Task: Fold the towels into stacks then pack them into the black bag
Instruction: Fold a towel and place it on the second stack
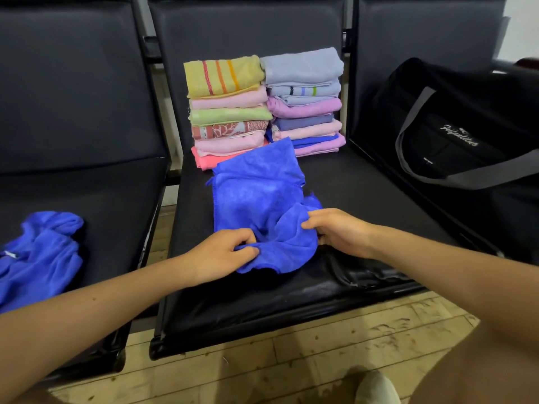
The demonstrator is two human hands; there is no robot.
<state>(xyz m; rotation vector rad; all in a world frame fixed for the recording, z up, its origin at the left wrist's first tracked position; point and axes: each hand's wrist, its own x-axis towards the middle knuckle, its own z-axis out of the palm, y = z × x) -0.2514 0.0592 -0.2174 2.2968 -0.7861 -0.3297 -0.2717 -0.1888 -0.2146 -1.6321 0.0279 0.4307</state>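
A: Head view first. Where is the towel in hand?

B: The blue towel (259,199) lies rumpled on the middle seat (335,182), just in front of the two folded stacks. Its far edge rests against the foot of the left stack (229,112), and its near end is bunched between the hands.

A: And the grip?

B: The left hand (221,252) pinches the near hem between thumb and curled fingers. The right hand (341,231) has its fingers curled onto a raised fold on the towel's right side; the thumb is tucked under the cloth, so I take it as a pinch too.

A: Why hold it there?

B: I judge the hands are hunting for corners. With two edges caught, the cloth can be pulled flat before the first fold.

A: Why work in front of the stacks?

B: It keeps the trip short: a finished towel only has to go up onto the left stack or the right stack (306,100) just behind it. The seat back (248,27) props both piles, which look tall.

A: What else, measured from the blue towel?

B: Well to its left, on the neighbouring seat, a second blue towel (40,252) waits unfolded. Off to its right, on the far seat, stands the black bag (455,121) with grey straps, nothing packed yet as far as I can see.

A: Progress?

B: Folding looks nearly done; packing has not begun.
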